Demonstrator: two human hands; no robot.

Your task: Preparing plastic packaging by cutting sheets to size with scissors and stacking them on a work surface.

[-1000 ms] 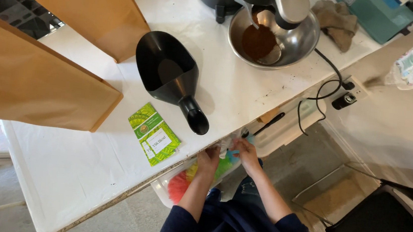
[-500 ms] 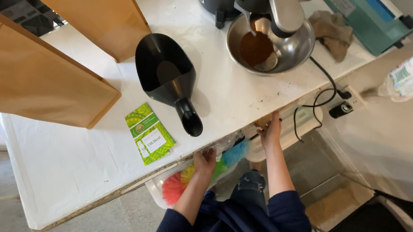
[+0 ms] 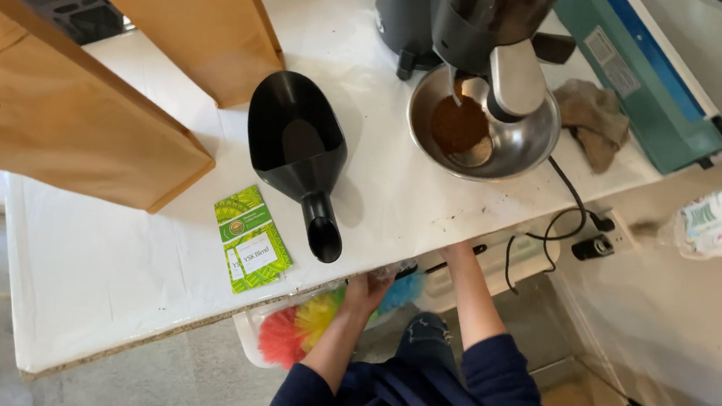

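Note:
My left hand sits just below the front edge of the white table, closed on a clear plastic bag holding a multicoloured feather duster. My right hand reaches under the table edge further right, and its fingers are hidden beneath the top. On the table above my hands lie a black scoop with its handle pointing toward me and a flat green packet.
A steel bowl with brown grounds stands under a dark grinder. Two brown paper bags rise at the left. A teal sealing machine, a crumpled cloth and a black cable with plug lie to the right.
My right hand left the duster bag and moved right and up to the table edge. My left hand stayed on the bag. The view has shifted closer.

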